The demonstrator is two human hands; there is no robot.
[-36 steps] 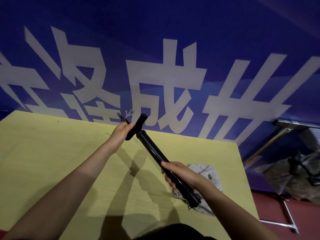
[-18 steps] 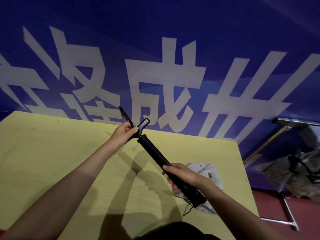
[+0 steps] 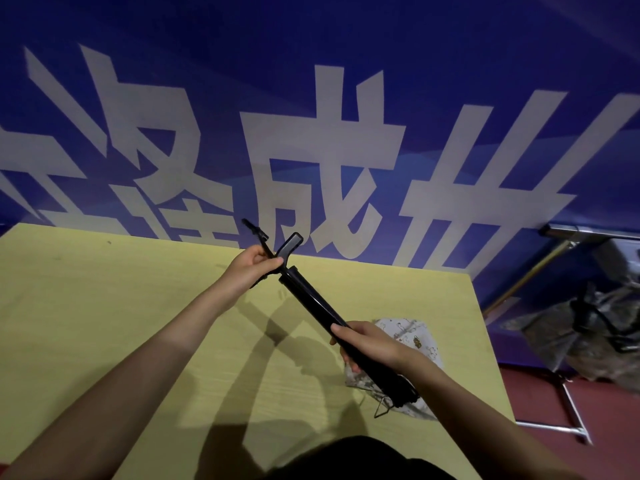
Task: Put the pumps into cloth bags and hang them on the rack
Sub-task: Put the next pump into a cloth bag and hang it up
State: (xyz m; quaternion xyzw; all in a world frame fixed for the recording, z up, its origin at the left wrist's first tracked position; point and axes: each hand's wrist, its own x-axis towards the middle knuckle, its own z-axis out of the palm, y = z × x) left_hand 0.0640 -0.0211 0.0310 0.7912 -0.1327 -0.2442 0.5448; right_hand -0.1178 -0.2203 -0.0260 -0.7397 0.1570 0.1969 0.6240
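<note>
A black pump (image 3: 313, 301) slants across the middle of the view, above a yellow table (image 3: 104, 306). My left hand (image 3: 251, 270) grips its top end, where the handle and a thin hose tip stick up. My right hand (image 3: 367, 344) is wrapped round the lower barrel. The pump's foot end, with a thin wire loop hanging from it, hovers over a white patterned cloth bag (image 3: 412, 341) that lies flat near the table's right edge, partly hidden by my right arm.
A blue banner (image 3: 346, 98) with large white characters stands close behind the table. Right of the table, a metal rack frame (image 3: 568, 403) stands on red floor, with a dark bundle (image 3: 595, 330) on it.
The handle end has been pulled slightly out from the barrel, showing a thin rod. The foot end has dropped a little, and a wire loop now hangs from it.
</note>
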